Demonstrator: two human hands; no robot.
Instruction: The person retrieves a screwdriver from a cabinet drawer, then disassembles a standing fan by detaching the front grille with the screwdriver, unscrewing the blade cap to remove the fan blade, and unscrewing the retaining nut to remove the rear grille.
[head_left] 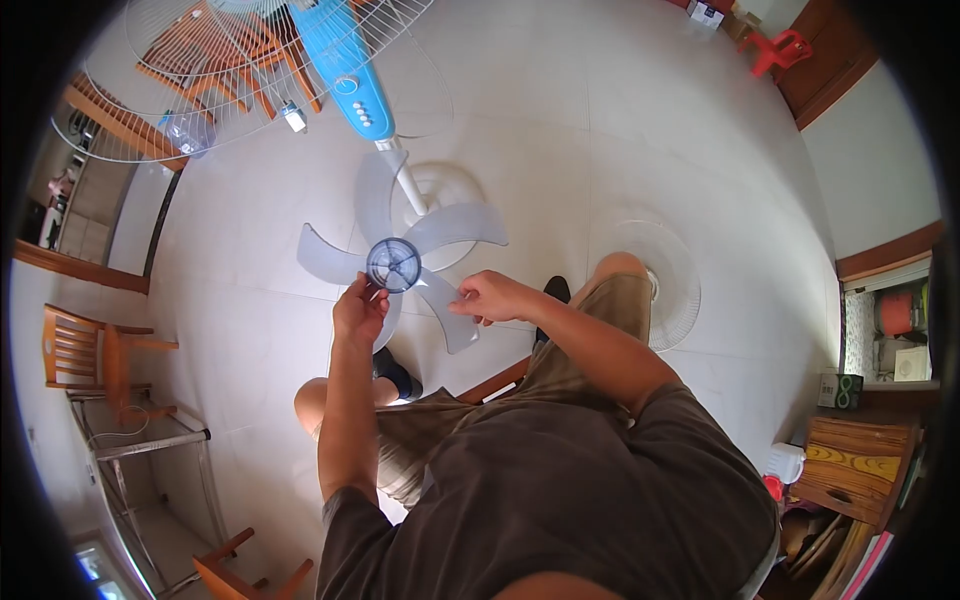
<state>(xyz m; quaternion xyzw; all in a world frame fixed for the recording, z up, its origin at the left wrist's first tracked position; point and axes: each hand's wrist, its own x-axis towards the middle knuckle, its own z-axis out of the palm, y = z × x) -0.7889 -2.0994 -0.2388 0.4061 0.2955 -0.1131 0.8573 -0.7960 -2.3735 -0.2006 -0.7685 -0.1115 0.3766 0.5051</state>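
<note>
A translucent grey fan blade [394, 264] with several broad vanes and a round, darker hub is held up in front of my body. My left hand [360, 312] grips it just below the hub, thumb and fingers closed at the rim. My right hand [490, 298] has its fingers curled in a pinch at the edge of the lower right vane. Behind the blade stands a pedestal fan with a blue body [345, 85], a white pole and a round base [455, 190]. A wire fan guard [215, 75] is at the top of that fan.
A round fan grille [678, 290] lies on the floor by my knee on the right. Wooden chairs [115, 350] and a metal frame [150, 447] line the left side. A large clear bottle [188, 132] stands upper left. A red stool [777, 52] stands far right.
</note>
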